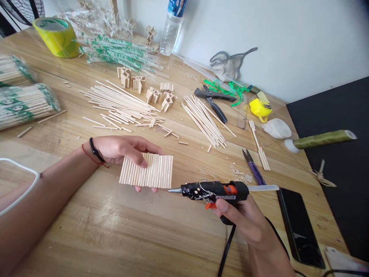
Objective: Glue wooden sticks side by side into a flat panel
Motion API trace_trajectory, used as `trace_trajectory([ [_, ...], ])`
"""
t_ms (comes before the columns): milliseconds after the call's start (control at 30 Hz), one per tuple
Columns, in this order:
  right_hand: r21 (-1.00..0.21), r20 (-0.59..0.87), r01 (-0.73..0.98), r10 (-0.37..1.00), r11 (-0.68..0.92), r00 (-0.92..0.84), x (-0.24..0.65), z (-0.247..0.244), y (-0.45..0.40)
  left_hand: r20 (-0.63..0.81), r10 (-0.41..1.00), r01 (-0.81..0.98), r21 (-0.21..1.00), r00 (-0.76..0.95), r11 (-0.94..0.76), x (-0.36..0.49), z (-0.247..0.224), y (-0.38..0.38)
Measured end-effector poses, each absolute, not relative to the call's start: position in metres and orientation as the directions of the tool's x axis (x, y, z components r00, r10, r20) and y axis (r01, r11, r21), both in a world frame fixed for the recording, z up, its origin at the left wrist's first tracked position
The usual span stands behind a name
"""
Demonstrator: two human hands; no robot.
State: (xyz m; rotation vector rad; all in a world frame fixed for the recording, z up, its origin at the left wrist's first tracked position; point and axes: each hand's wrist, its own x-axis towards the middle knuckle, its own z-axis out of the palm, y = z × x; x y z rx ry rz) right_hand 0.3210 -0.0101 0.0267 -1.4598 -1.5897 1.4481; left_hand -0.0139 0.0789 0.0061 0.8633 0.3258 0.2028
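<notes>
My left hand (127, 151) holds a flat panel of short wooden sticks (150, 173) laid side by side, thumb on its face and fingertips showing under its lower edge. In my right hand (245, 219) is a black hot glue gun (207, 191) with an orange trigger and a clear glue stick (263, 187) coming out of its back. The gun's metal nozzle points left, close to the panel's lower right corner; whether they touch I cannot tell. Beyond the panel lie loose wooden sticks (121, 100) and another pile of sticks (203, 121). Several small stick assemblies (152, 95) stand behind them.
Purple scissors (253, 167) and a black phone (300, 227) lie on the right, with the gun's cord (227, 250) running below. Pliers (215, 94) sit further back. Bagged sticks (25, 105), yellow tape (56, 38) and a plastic bottle (171, 30) occupy the left and back.
</notes>
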Motion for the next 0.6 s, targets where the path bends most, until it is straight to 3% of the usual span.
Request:
trace_trajectory([
  [200, -0.939, -0.294, 0.242, 0.933, -0.243, -0.207, 0.321, 0.019, -0.016, -0.187, 0.304, -0.059, 0.760, 0.934, 0.647, -0.013, 0.006, 0.079],
  [600, -0.941, -0.284, 0.259, 0.924, -0.217, -0.257, 0.321, 0.011, -0.014, -0.182, 0.309, -0.067, 0.758, 0.934, 0.649, -0.013, 0.005, 0.079],
])
